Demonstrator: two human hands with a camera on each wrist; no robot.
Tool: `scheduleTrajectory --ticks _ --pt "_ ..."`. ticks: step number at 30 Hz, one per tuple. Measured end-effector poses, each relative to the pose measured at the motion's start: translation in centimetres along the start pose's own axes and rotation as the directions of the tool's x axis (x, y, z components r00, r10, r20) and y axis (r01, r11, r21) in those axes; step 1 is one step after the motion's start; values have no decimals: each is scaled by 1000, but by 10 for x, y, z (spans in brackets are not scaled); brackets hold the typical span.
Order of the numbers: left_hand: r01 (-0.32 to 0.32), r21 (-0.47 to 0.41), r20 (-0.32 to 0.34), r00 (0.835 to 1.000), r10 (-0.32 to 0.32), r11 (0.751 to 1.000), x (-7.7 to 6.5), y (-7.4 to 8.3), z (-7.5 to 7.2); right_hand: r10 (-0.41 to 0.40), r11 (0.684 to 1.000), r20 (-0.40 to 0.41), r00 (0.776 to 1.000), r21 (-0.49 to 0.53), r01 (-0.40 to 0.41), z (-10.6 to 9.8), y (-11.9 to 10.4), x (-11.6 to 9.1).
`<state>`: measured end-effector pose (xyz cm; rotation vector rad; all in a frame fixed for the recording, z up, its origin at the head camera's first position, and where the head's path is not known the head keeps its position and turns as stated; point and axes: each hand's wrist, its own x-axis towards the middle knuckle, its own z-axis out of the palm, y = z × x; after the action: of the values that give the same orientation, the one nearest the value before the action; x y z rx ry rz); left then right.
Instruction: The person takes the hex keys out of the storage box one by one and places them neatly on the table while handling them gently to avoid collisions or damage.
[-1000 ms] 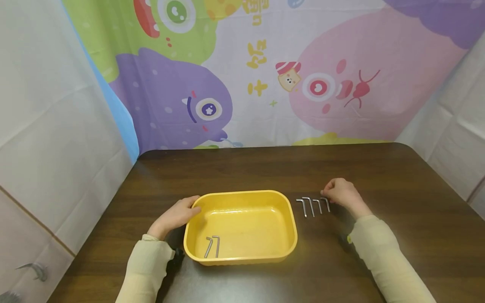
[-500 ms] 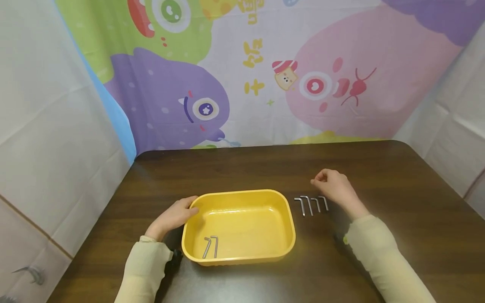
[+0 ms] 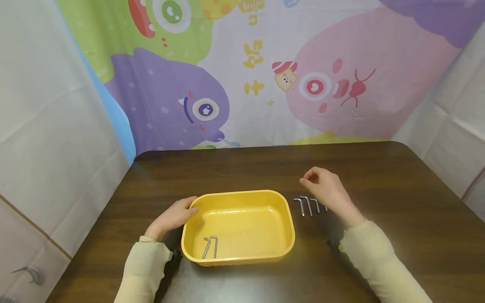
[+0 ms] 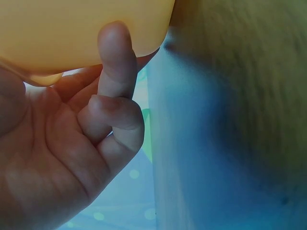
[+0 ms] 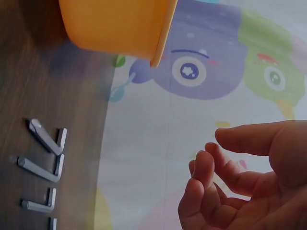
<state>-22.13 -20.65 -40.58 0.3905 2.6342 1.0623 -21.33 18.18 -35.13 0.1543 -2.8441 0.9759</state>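
A yellow plastic basin (image 3: 250,231) sits on the table with two L-shaped hex keys (image 3: 216,247) lying near its left front corner. My left hand (image 3: 176,216) grips the basin's left side, thumb over the rim; in the left wrist view, fingers (image 4: 116,48) press against its outer wall. To the basin's right, several more hex keys (image 3: 309,206) lie in a row. Above and behind that row hovers my right hand (image 3: 327,191), partly covering the rightmost key. In the right wrist view its thumb and loosely bent fingers (image 5: 205,167) are apart with nothing between them.
The dark wooden table (image 3: 235,168) has rounded far corners. A cartoon-printed cloth (image 3: 257,118) hangs along its far edge, and pale coverings (image 3: 45,105) stand at both sides.
My right hand has risen away from the rightmost hex key and shifted left over the row. The left hand stays on the basin; the hex keys keep their places.
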Motion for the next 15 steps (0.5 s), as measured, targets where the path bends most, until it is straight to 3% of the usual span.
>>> scheduleTrajectory --ticks 15 --pt "24 -22 -1 1000 -24 999 1 0 1 -69 995 -77 995 65 74 3 -18 -3"
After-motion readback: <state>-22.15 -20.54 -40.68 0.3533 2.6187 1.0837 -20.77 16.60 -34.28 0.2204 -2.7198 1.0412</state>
